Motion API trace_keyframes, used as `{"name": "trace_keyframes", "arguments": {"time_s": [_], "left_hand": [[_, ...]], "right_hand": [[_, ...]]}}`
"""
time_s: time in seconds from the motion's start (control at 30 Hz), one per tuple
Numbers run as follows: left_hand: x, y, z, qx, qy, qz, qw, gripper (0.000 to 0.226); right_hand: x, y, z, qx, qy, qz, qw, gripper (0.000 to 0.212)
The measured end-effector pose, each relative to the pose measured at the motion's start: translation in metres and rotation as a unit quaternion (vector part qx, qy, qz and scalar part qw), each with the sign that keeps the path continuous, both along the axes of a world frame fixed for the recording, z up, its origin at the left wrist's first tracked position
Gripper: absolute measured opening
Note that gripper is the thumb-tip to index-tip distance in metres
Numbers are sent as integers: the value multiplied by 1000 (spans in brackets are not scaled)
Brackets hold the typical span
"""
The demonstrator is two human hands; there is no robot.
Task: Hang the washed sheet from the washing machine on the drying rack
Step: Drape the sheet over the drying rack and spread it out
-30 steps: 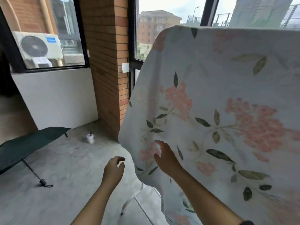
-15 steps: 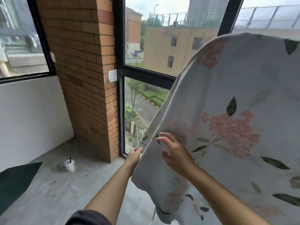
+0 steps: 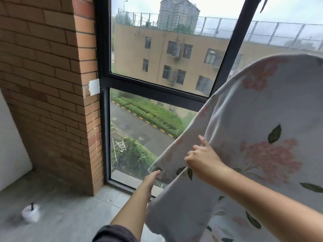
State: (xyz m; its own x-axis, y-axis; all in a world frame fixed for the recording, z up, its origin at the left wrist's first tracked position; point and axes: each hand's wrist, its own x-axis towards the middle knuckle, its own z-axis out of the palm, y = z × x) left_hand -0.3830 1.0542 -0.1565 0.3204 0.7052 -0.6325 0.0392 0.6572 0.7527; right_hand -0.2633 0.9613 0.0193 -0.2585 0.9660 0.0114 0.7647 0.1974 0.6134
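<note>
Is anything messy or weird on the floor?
Yes, a little. A white cup with a dark straw sits by itself on the bare concrete floor, at bottom left, near the brick pillar. Nothing looks spilled around it, though that spot is blurry.

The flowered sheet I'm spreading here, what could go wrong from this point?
The left hand pinches only the corner of the sheet, and the right hand just rests on it, so the edge could slip and bunch. The lower part hangs low and might brush the floor. The cup could get kicked.
</note>
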Motion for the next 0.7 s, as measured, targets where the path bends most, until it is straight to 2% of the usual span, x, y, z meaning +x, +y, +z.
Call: {"name": "trace_keyframes", "arguments": {"time_s": [0.07, 0.13, 0.2, 0.27, 0.37, 0.43, 0.47, 0.5, 0.53, 0.57, 0.6, 0.63, 0.67, 0.7], "left_hand": [[6, 17, -4, -14, -29, -23, 999, 57], [10, 26, -6, -30, -67, -45, 996, 52], [7, 34, -5, -10, -96, -77, 992, 33], [-4, 36, 2, -5, -73, -153, 986, 24], [-25, 30, 21, -32, -50, -317, 947, 13], [-42, 23, 13, -7, -70, -285, 956, 20], [-59, 17, 13, -5, -132, -299, 945, 27], [-80, 7, 32, 65, -155, -330, 929, 35], [-79, 11, 28, 96, -109, -350, 925, 37], [-83, 7, 47, 102, -81, -399, 908, 28], [-80, 8, 69, 65, -104, -352, 928, 27], [-81, 9, 89, 42, -159, -330, 929, 38], [-88, 13, 103, 35, -228, -341, 911, 47], [-95, 19, 114, 57, -289, -336, 895, 46]], "right_hand": [[7, 3, -11, 36, 24, 10, 999, 29], [13, 0, -22, 76, 59, 34, 995, 27], [13, -3, -17, 130, 115, 59, 983, 22], [13, -2, -1, 196, 170, 73, 963, 14], [2, 8, 38, 270, 239, 74, 930, 16], [-4, 18, 64, 308, 264, 61, 912, 12], [-6, 23, 74, 326, 281, 44, 902, 12], [-8, 26, 84, 342, 303, 24, 889, 13], [-11, 30, 92, 352, 326, 4, 877, 14], [-13, 34, 99, 361, 343, -15, 867, 16], [-16, 37, 105, 369, 355, -33, 859, 17], [-20, 40, 111, 373, 361, -45, 853, 18], [-23, 43, 116, 375, 363, -58, 851, 19], [-26, 45, 122, 377, 363, -70, 849, 21]]}}
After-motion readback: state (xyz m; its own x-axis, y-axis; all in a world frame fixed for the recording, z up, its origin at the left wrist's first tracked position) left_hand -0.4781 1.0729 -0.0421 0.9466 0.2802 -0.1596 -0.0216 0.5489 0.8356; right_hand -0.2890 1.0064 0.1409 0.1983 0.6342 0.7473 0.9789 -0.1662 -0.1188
